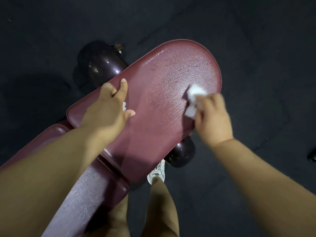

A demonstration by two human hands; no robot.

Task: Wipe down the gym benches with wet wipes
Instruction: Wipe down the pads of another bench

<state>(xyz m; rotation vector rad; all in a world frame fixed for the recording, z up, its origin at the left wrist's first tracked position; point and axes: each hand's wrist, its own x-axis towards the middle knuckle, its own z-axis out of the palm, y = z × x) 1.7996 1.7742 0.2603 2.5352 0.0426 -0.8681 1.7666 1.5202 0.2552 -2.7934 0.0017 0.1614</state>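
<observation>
- The maroon bench pad (153, 100) lies slantwise over the dark floor (256, 40), and its far rounded end is beaded with wet drops.
- The right hand (213, 120) pinches a crumpled white wet wipe (194, 98) in curled fingers and presses it to the pad near the right edge.
- The left hand (109, 106) rests spread on the pad's left edge, with a white scrap (124, 106) showing beneath it.
- A white shoe (156, 173) stands beside the pad's near corner.

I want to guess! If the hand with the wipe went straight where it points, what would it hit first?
Probably nothing: the right hand with the wipe would slide over the wet bench pad to its edge.
</observation>
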